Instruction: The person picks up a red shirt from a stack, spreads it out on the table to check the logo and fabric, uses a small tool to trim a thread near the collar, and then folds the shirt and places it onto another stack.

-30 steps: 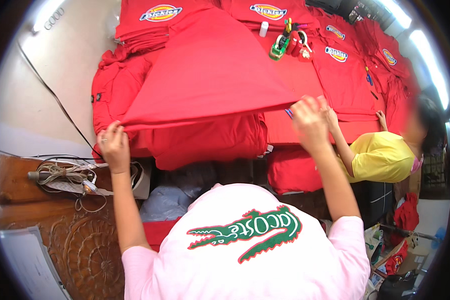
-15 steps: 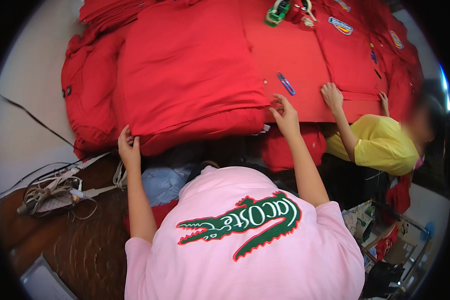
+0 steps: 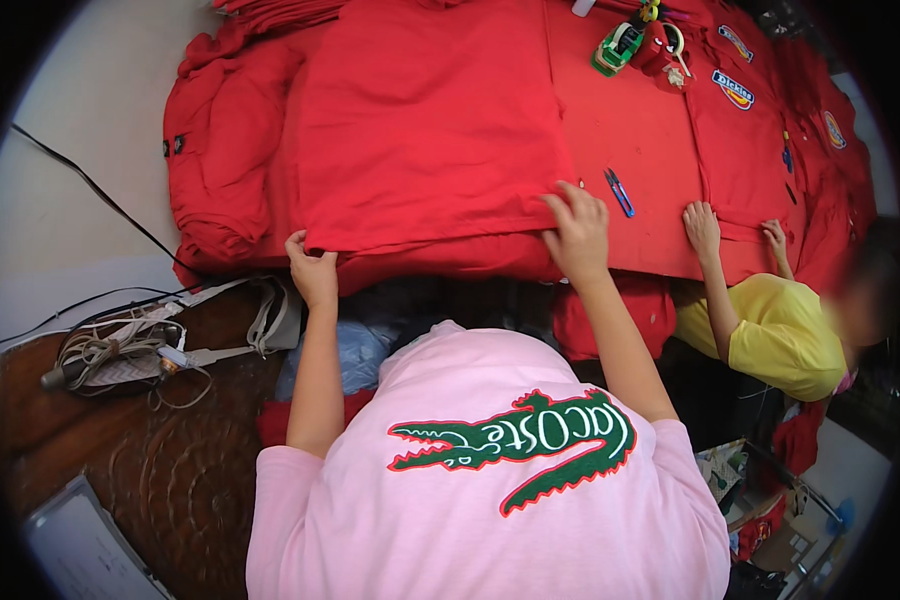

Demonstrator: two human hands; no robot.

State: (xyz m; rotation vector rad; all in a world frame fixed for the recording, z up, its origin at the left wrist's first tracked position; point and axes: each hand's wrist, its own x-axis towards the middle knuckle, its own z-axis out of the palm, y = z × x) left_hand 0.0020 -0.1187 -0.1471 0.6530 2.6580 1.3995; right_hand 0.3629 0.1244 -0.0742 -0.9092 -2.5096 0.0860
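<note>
A bundle of cords (image 3: 120,345) sits at the left of the frame, below a rumpled heap of red clothes (image 3: 225,150) at upper left. Your left hand (image 3: 315,268) pinches the near left corner of a red cloth (image 3: 430,130), thumb and fingers closed on its hem. The cloth lies spread flat across the upper centre, over more red fabric. Your right hand (image 3: 576,228) touches its near right corner, fingers bent; whether they grip the hem, you cannot tell. Just beside it, blue snips (image 3: 619,192) rest on the red tabletop (image 3: 630,125), with a green tape dispenser (image 3: 618,48) above them. At right, a co-worker in a yellow shirt (image 3: 785,335) keeps a hand (image 3: 703,228) at another red garment's edge (image 3: 735,218).
</note>
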